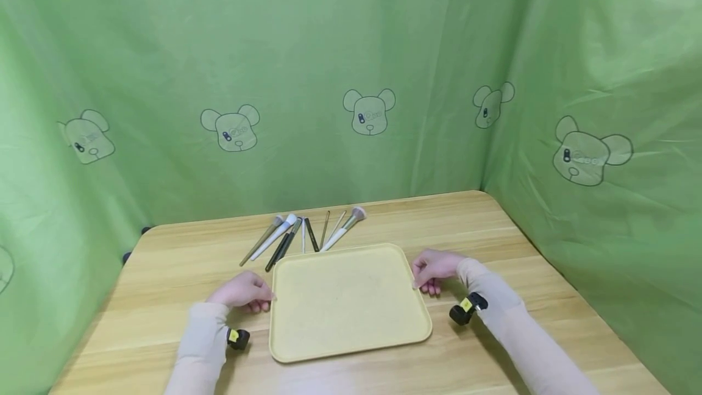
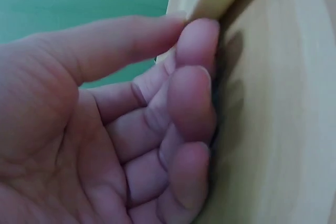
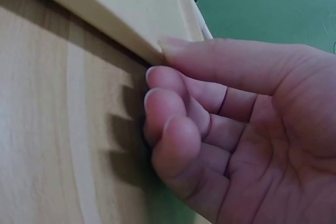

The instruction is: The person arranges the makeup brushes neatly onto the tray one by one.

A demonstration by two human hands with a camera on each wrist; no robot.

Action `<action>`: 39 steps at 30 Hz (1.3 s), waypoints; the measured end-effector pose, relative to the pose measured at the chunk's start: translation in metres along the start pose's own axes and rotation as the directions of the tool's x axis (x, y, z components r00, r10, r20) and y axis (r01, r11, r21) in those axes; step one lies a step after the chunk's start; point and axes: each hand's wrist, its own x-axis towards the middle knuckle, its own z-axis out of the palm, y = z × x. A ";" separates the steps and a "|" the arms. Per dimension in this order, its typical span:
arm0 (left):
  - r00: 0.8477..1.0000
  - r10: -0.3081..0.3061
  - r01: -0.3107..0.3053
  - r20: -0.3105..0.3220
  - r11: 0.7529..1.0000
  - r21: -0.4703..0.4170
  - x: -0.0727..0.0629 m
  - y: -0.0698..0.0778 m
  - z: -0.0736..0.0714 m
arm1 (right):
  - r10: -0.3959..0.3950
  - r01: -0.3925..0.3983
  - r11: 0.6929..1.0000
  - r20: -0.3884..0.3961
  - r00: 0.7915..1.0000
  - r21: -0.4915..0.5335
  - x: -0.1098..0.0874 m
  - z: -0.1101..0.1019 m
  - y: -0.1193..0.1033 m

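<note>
A pale yellow rectangular tray (image 1: 351, 303) with rounded corners and a low rim lies at the middle of the wooden table. My left hand (image 1: 244, 292) pinches its left rim between thumb and curled fingers, as the left wrist view shows close up. At the opposite side my right hand (image 1: 436, 268) pinches the right rim, its thumb (image 3: 210, 61) over the edge and the fingers curled below. Just behind the tray lie several makeup brushes, among them a large white-handled brush (image 1: 344, 228) and a blue-white brush (image 1: 275, 236); the tray's far edge borders on some handles.
The wooden table (image 1: 181, 261) has its back edge close to a green curtain (image 1: 307, 47) printed with bear faces. More green curtain hangs along the right side (image 1: 614, 249). Small black wrist cameras sit on both sleeves.
</note>
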 end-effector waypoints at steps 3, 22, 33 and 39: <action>1.000 0.020 -0.020 0.007 1.000 -0.002 -0.001 -0.003 0.000 | -0.018 0.018 1.000 0.004 1.000 0.005 0.000 0.001 0.001; 0.998 0.065 -0.064 -0.025 0.998 0.022 0.000 -0.006 0.007 | -0.035 0.035 0.999 0.005 0.999 0.040 -0.003 0.001 0.007; 0.998 0.060 -0.060 -0.036 0.998 0.022 0.003 -0.006 0.007 | -0.109 0.108 0.992 0.007 0.994 0.068 -0.001 0.001 0.019; 0.998 0.058 -0.057 -0.028 0.998 0.021 0.003 -0.005 0.005 | -0.128 0.127 0.988 0.002 0.992 0.087 0.001 0.001 0.021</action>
